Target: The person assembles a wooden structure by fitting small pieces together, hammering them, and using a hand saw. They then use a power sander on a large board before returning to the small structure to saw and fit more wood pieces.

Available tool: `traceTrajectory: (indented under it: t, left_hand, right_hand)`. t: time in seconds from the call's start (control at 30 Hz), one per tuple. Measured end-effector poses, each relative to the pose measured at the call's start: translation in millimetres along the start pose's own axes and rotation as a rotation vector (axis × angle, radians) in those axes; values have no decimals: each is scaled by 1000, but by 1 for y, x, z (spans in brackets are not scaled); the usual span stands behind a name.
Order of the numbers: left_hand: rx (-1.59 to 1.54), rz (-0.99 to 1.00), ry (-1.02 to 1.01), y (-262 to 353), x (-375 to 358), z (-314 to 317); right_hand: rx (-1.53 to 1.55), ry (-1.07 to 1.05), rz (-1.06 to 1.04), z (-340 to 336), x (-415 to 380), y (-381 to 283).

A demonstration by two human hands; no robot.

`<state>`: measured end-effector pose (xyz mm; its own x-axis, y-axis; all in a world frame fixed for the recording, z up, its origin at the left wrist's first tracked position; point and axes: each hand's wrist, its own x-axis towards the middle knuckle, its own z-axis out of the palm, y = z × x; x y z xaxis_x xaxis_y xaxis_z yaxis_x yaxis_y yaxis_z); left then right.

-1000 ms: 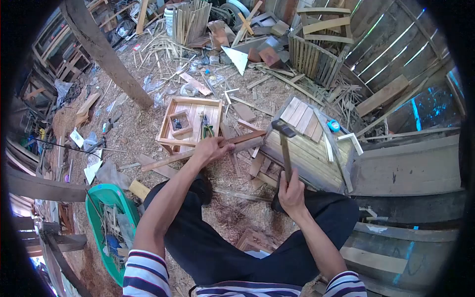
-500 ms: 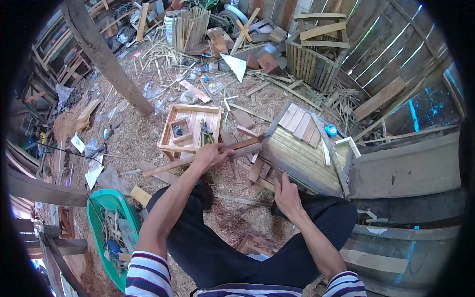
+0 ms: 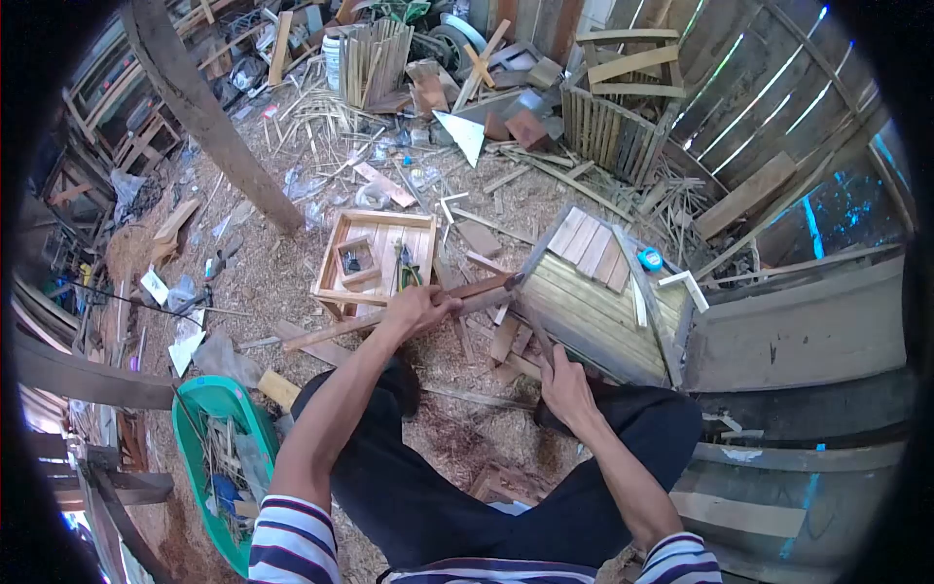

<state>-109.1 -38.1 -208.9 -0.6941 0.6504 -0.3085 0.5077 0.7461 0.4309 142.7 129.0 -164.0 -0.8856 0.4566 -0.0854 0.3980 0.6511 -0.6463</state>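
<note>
My left hand point(image 3: 420, 310) is closed around a long wooden strip point(image 3: 336, 331) that slants up to the right, close in front of a shallow wooden box. In my right hand point(image 3: 568, 389) is the handle of a hammer point(image 3: 538, 326); its dark head is right at the strip's right end, by the corner of a slatted wooden work surface point(image 3: 584, 307). Pliers with green and black grips point(image 3: 407, 267) lie in the wooden box point(image 3: 428, 226), beside a small square wooden frame point(image 3: 358, 261).
Short boards point(image 3: 589, 243), a blue tape measure point(image 3: 651, 259) and a white angle piece point(image 3: 687, 287) rest on the work surface. A green tub point(image 3: 261, 428) of scraps stands at left. A slanting post point(image 3: 209, 122) rises behind. Shavings and offcuts cover the ground.
The hammer head has come into clearer view at the strip's right end, its handle tilted slightly differently. My left hand keeps its hold on the strip.
</note>
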Motion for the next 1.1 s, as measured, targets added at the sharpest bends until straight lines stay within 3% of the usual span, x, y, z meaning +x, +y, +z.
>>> traceTrajectory:
  t: [0.03, 0.1, 0.17, 0.23, 0.3, 0.47, 0.5, 0.57, 0.63, 0.7, 0.83, 0.9, 0.97, 1.03, 1.1]
  left_hand:
    - [-3, -4, -1, -1, -1, 1]
    - [1, 15, 30, -4, 2, 7]
    - [-10, -6, 3, -8, -1, 11]
    - [-23, 0, 5, -2, 1, 9]
    - [-26, 21, 26, -3, 1, 3]
    - [-13, 12, 17, -5, -5, 7]
    - [-26, 15, 7, -4, -8, 5]
    - [-37, 38, 21, 2, -2, -3]
    - [-18, 16, 42, -1, -1, 2]
    - [-17, 7, 13, 0, 0, 0]
    - [-36, 22, 14, -5, -6, 6]
    - [-38, 36, 44, -1, 0, -2]
    - [-10, 10, 38, -1, -2, 3]
    - [-12, 3, 16, 1, 0, 0]
    - [-8, -11, -20, -4, -6, 4]
  right_hand:
    - [-1, -5, -1, -2, -3, -5]
    - [208, 215, -168, -14, -4, -25]
    - [244, 202, -80, -6, -8, -17]
    - [-24, -22, 78, 13, 2, 23]
    - [-52, 27, -18, -2, 5, 5]
    - [219, 213, -84, -12, -8, -19]
    - [222, 215, -77, -5, -9, -8]
    - [-26, -3, 12, -1, 0, 6]
    - [-39, 23, -27, -9, -1, -3]
    - [161, 183, -116, -24, -1, -27]
    - [218, 163, -73, -6, -6, -3]
    - [-23, -3, -2, -8, 3, 0]
    - [1, 48, 2, -12, 0, -11]
    - [242, 168, -90, -24, -1, -29]
    - [139, 80, -13, -8, -3, -10]
